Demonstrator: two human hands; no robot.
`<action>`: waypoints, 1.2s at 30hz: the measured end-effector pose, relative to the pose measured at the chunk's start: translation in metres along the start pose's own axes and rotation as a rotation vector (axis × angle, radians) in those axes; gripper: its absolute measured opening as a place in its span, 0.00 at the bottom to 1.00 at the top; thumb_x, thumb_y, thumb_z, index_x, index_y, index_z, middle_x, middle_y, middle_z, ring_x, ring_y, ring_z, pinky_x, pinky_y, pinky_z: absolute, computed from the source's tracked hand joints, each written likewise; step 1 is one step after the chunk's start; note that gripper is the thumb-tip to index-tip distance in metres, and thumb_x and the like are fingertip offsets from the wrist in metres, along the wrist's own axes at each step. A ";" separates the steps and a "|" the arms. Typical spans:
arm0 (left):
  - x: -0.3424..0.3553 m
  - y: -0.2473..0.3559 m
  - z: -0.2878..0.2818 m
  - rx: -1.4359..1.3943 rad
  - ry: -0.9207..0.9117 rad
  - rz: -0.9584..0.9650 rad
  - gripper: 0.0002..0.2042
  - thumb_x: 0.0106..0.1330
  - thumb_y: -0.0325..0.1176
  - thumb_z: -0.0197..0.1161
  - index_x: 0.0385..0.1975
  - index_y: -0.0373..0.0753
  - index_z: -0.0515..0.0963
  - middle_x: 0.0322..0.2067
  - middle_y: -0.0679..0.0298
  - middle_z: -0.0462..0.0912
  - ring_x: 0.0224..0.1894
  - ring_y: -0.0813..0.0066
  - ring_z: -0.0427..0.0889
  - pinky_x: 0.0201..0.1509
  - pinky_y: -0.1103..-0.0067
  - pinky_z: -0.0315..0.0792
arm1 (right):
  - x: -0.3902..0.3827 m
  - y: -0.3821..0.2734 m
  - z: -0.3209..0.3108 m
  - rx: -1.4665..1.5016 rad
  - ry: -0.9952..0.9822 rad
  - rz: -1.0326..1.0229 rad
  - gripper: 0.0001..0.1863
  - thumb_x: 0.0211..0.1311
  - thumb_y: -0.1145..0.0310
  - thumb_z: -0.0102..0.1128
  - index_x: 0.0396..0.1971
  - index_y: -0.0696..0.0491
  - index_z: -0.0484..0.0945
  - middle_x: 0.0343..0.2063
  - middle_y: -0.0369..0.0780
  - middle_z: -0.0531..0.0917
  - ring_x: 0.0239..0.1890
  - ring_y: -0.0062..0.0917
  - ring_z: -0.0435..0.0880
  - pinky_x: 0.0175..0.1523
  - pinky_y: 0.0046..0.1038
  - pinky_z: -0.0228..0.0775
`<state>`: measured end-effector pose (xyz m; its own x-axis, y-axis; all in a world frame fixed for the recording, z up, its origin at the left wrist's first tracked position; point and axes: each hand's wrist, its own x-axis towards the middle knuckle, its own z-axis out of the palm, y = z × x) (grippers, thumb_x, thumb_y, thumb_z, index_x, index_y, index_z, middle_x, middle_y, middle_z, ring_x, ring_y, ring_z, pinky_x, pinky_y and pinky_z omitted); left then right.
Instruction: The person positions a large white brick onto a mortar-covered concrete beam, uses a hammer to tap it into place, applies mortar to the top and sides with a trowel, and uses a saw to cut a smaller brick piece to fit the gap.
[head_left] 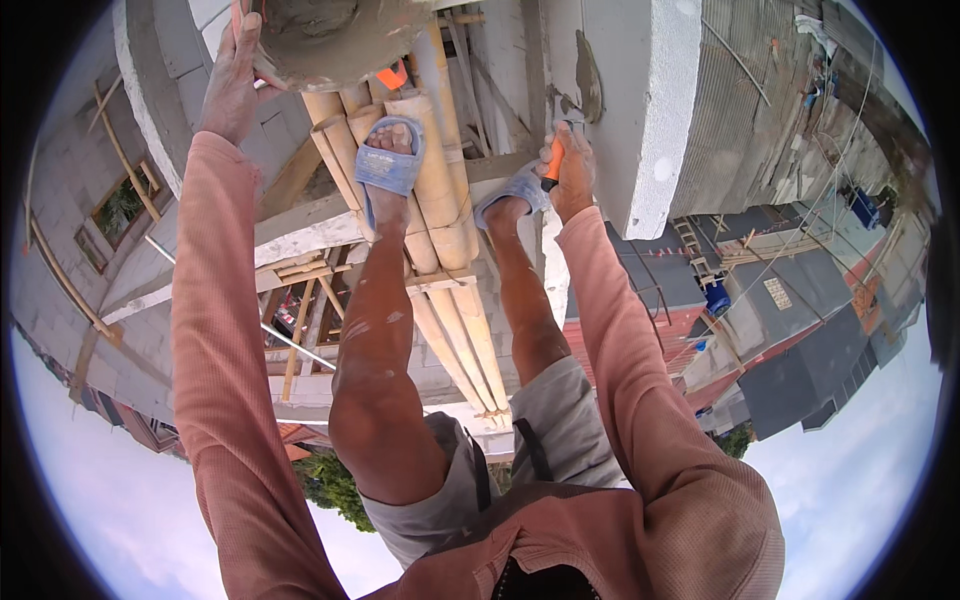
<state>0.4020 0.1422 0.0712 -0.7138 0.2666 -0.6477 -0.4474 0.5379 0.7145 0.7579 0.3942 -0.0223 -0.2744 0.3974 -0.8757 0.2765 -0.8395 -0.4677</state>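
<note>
My left hand (236, 85) grips the rim of a round bucket (340, 35) of grey wet mortar at the top centre-left. My right hand (568, 175) is closed on the orange-and-black handle of a hand tool (552, 170), likely a trowel; its blade is mostly hidden. It is beside a grey wall face (610, 110) with a smear of wet mortar (590, 75) above the hand. An orange object (392, 75) shows just below the bucket.
My feet in blue slides stand on and beside bundled bamboo poles (445, 230), high above a lower level with concrete beams (300, 230). A white-edged ledge (660, 130) runs on the right. Corrugated roofs (740, 110), scaffolding and thin lines lie beyond; block walls (90, 200) are at left.
</note>
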 end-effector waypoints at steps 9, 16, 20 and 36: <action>0.002 0.006 0.004 0.037 -0.013 0.019 0.45 0.68 0.72 0.53 0.77 0.49 0.53 0.64 0.61 0.70 0.60 0.65 0.77 0.62 0.61 0.75 | -0.049 0.017 -0.014 0.009 0.125 0.017 0.07 0.75 0.63 0.58 0.41 0.50 0.73 0.30 0.34 0.76 0.23 0.18 0.74 0.22 0.22 0.64; -0.003 0.007 0.003 0.061 0.003 0.012 0.45 0.67 0.72 0.52 0.76 0.47 0.54 0.64 0.62 0.70 0.57 0.66 0.77 0.61 0.61 0.76 | -0.088 0.014 0.002 -0.170 0.097 -0.043 0.09 0.75 0.61 0.57 0.38 0.51 0.74 0.28 0.34 0.75 0.23 0.19 0.73 0.22 0.23 0.64; 0.003 0.001 -0.002 -0.004 0.011 -0.028 0.40 0.67 0.69 0.57 0.68 0.45 0.63 0.57 0.61 0.75 0.53 0.66 0.81 0.57 0.64 0.78 | -0.040 0.010 0.003 0.060 -0.007 -0.060 0.13 0.76 0.60 0.57 0.48 0.54 0.75 0.29 0.35 0.74 0.23 0.18 0.73 0.23 0.22 0.64; 0.026 -0.045 -0.015 -0.103 0.059 -0.142 0.33 0.67 0.66 0.62 0.56 0.41 0.77 0.45 0.63 0.85 0.44 0.69 0.86 0.49 0.68 0.83 | -0.073 0.032 -0.002 -0.089 0.160 -0.042 0.12 0.77 0.59 0.53 0.41 0.54 0.71 0.30 0.35 0.74 0.24 0.18 0.72 0.24 0.23 0.65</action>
<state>0.3956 0.1135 0.0262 -0.6684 0.1453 -0.7294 -0.5964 0.4813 0.6424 0.7882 0.3393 0.0262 -0.1392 0.4915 -0.8597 0.3502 -0.7876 -0.5070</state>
